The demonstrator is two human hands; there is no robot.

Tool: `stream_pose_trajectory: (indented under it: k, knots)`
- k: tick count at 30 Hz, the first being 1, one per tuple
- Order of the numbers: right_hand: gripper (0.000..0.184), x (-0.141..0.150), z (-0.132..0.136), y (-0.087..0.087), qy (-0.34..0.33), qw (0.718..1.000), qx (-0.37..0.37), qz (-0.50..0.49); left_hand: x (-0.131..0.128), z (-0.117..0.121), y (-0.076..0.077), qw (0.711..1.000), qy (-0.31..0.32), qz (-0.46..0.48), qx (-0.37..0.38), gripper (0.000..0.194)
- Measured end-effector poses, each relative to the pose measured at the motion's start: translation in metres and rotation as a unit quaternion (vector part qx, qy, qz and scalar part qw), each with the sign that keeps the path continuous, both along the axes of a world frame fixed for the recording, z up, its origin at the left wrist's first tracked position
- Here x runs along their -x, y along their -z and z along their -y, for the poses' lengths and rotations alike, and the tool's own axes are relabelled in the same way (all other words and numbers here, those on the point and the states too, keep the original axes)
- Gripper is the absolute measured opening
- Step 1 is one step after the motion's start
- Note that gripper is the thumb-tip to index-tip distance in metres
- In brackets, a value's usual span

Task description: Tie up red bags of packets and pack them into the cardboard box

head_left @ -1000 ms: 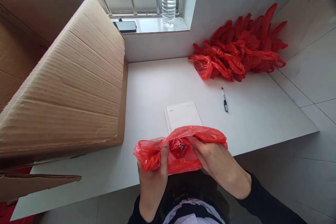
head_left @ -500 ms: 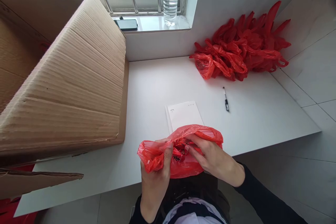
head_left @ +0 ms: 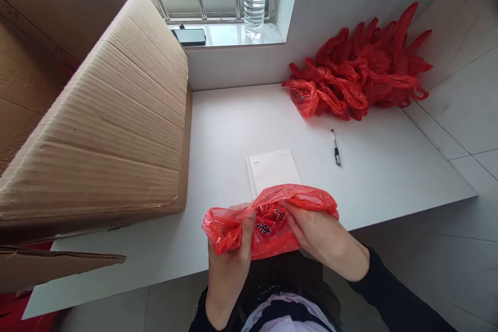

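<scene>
A thin red plastic bag (head_left: 272,241) is held open at the near edge of the white table (head_left: 233,129). My left hand (head_left: 229,249) is closed on the bag's left rim, with the plastic bunched under the thumb. My right hand (head_left: 322,238) grips the right rim, fingers curled over the edge. Inside the mouth lie small red wrapped packets (head_left: 268,220) with white print. A white notepad (head_left: 274,170) lies flat on the table just beyond the bag.
A large open cardboard box (head_left: 101,114) fills the left side, one flap (head_left: 58,264) hanging over the front edge. A heap of red bags (head_left: 358,80) sits at the back right, a pen (head_left: 335,148) before it. On the sill stand a water bottle (head_left: 254,2) and a phone (head_left: 190,36).
My right hand's fingers came out of the bag's mouth and moved back to the right rim, stretching the opening wider. My left hand kept its grip.
</scene>
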State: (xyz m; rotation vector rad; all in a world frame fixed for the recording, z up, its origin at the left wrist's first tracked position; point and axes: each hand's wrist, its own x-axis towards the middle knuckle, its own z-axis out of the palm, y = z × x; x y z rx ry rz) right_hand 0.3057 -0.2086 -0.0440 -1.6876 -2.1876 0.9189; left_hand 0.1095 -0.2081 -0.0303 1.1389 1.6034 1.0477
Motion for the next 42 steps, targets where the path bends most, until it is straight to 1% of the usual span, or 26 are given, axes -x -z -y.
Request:
stream_pose_trajectory:
  k: [1, 3, 4, 5, 7, 8, 9, 10, 12, 15, 17, 20, 21, 22, 23, 25, 26, 29, 30, 31, 33, 35, 37, 40, 41, 42]
  knots:
    - [0.037, -0.003, 0.000, -0.002, 0.009, 1.000, -0.006, 0.018, 0.001, 0.000, 0.001, 1.000, 0.001, -0.006, -0.006, 0.028]
    - [0.038, -0.006, 0.003, -0.012, 0.023, 0.999, -0.020, 0.035, 0.003, -0.001, 0.001, 0.999, 0.016, -0.033, -0.032, 0.026]
    - [0.036, -0.006, 0.004, -0.019, 0.033, 0.998, -0.044, 0.031, 0.005, -0.001, 0.001, 0.997, 0.032, -0.050, -0.045, 0.031]
    - [0.034, -0.006, 0.007, -0.027, 0.047, 0.995, -0.084, 0.024, 0.007, -0.001, 0.001, 0.995, 0.051, -0.066, -0.057, 0.043]
    - [0.032, -0.006, 0.011, -0.042, 0.076, 0.978, -0.192, 0.015, 0.011, -0.002, -0.002, 0.989, 0.088, -0.092, -0.076, 0.063]
    - [0.033, -0.006, 0.012, -0.047, 0.091, 0.966, -0.242, 0.021, 0.013, -0.002, -0.005, 0.986, 0.102, -0.101, -0.085, 0.064]
    - [0.036, -0.006, 0.012, -0.050, 0.108, 0.954, -0.278, 0.040, 0.015, -0.003, -0.008, 0.983, 0.114, -0.108, -0.098, 0.058]
    - [0.040, -0.007, 0.011, -0.050, 0.124, 0.945, -0.294, 0.066, 0.017, -0.003, -0.011, 0.980, 0.119, -0.110, -0.114, 0.048]
    - [0.050, -0.011, 0.008, -0.045, 0.154, 0.938, -0.287, 0.117, 0.019, -0.004, -0.018, 0.979, 0.127, -0.085, -0.137, 0.030]
    - [0.064, -0.019, 0.000, -0.034, 0.200, 0.936, -0.255, 0.138, 0.021, -0.005, -0.025, 0.980, 0.141, 0.008, -0.137, 0.016]
    - [0.076, -0.024, -0.005, -0.030, 0.247, 0.929, -0.249, 0.122, 0.021, -0.005, -0.026, 0.981, 0.147, 0.068, -0.111, 0.022]
    - [0.088, -0.033, -0.010, -0.033, 0.316, 0.915, -0.232, 0.096, 0.020, -0.008, -0.029, 0.979, 0.130, 0.150, -0.051, 0.028]
    - [0.088, -0.037, -0.011, -0.036, 0.336, 0.910, -0.226, 0.086, 0.019, -0.010, -0.031, 0.975, 0.127, 0.176, -0.037, 0.028]
    - [0.081, -0.041, -0.013, -0.039, 0.349, 0.908, -0.219, 0.076, 0.019, -0.013, -0.033, 0.972, 0.126, 0.197, -0.031, 0.027]
    - [0.068, -0.045, -0.013, -0.042, 0.352, 0.909, -0.214, 0.066, 0.020, -0.016, -0.035, 0.968, 0.127, 0.213, -0.030, 0.023]
    - [0.032, -0.051, -0.013, -0.049, 0.328, 0.919, -0.215, 0.037, 0.021, -0.022, -0.041, 0.963, 0.138, 0.229, -0.034, 0.016]
    - [0.019, -0.054, -0.012, -0.054, 0.309, 0.924, -0.223, 0.021, 0.021, -0.025, -0.044, 0.962, 0.139, 0.231, -0.032, 0.017]
    - [0.014, -0.055, -0.002, -0.070, 0.265, 0.923, -0.277, -0.018, 0.017, -0.033, -0.053, 0.963, 0.128, 0.238, -0.006, 0.029]
    - [0.014, -0.053, 0.002, -0.075, 0.247, 0.922, -0.297, -0.027, 0.013, -0.035, -0.056, 0.962, 0.126, 0.240, 0.005, 0.029]
    - [0.013, -0.050, 0.006, -0.081, 0.221, 0.922, -0.315, -0.037, 0.009, -0.037, -0.059, 0.962, 0.128, 0.241, 0.017, 0.028]
    - [0.014, -0.043, 0.011, -0.090, 0.137, 0.926, -0.344, -0.067, -0.002, -0.040, -0.068, 0.962, 0.153, 0.220, 0.045, 0.028]
    - [0.021, -0.036, 0.010, -0.097, 0.034, 0.929, -0.354, -0.098, -0.012, -0.040, -0.078, 0.964, 0.195, 0.173, 0.054, 0.029]
    - [0.026, -0.029, 0.005, -0.104, -0.040, 0.923, -0.366, -0.116, -0.019, -0.038, -0.088, 0.953, 0.279, 0.111, 0.037, 0.027]
    - [0.021, -0.022, -0.005, -0.111, -0.091, 0.910, -0.387, -0.121, -0.026, -0.034, -0.097, 0.912, 0.408, 0.021, -0.026, 0.051]
    - [0.019, -0.020, -0.007, -0.112, -0.106, 0.907, -0.388, -0.123, -0.028, -0.034, -0.097, 0.897, 0.440, 0.002, -0.040, 0.051]
    - [0.018, -0.019, -0.009, -0.113, -0.125, 0.906, -0.386, -0.123, -0.029, -0.033, -0.097, 0.884, 0.464, -0.010, -0.053, 0.044]
